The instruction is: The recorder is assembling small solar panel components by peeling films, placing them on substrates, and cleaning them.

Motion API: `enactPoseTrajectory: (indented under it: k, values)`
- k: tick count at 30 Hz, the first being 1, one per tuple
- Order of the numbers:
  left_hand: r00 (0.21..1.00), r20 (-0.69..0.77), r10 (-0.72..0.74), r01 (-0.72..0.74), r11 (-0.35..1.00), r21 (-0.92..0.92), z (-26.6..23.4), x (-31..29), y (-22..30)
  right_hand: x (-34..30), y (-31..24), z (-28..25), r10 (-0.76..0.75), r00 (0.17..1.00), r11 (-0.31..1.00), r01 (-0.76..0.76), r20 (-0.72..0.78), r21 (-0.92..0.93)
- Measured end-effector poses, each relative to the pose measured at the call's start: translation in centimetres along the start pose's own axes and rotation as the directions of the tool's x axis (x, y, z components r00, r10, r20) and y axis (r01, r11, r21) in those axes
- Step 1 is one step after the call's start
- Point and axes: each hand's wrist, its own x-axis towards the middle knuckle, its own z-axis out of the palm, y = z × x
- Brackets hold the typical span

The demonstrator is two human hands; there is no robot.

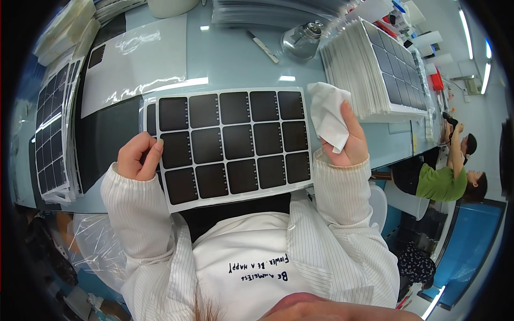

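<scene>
A white-bordered sheet (pixel 207 130) with rows of glossy black squares lies in front of me at the table's near side, slightly tilted. My left hand (pixel 140 156) pinches its left edge between thumb and curled fingers. Another sheet's edge shows from under it on that side. Beyond the sheet's right edge, my right hand (pixel 349 140) grips a folded white cloth (pixel 327 107), thumb up along it. The cloth hangs close to the sheet's upper right corner; whether they touch I cannot tell.
A tall stack of similar sheets (pixel 399 69) stands at right, another stack (pixel 52 128) at left. A large white sheet (pixel 136 61) lies on a dark mat (pixel 110 125). Farther back are a slim pale tool (pixel 262 46) and a glass bottle (pixel 302 41). A person in green (pixel 443 183) is at far right.
</scene>
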Motion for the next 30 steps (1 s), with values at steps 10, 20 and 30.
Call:
enactPoseTrajectory:
  k: [10, 20, 30]
  values:
    - [0.998, -0.067, -0.005, 0.015, 0.991, 0.137, 0.3, -0.2, 0.4, 0.7, -0.8, 2.7, -0.675, 0.552, 0.385, 0.829, 0.489, -0.405]
    - [0.996, -0.094, -0.002, 0.014, 0.992, 0.128, 0.5, -0.3, 0.0, 9.9, -3.7, 2.5, -0.335, 0.789, 0.743, 0.557, 0.515, -0.370]
    - [0.996, -0.064, -0.054, 0.061, 0.992, 0.107, 0.3, -0.3, -0.1, 10.3, -2.5, 6.1, -0.408, 0.428, -0.835, 0.181, 0.806, -0.519]
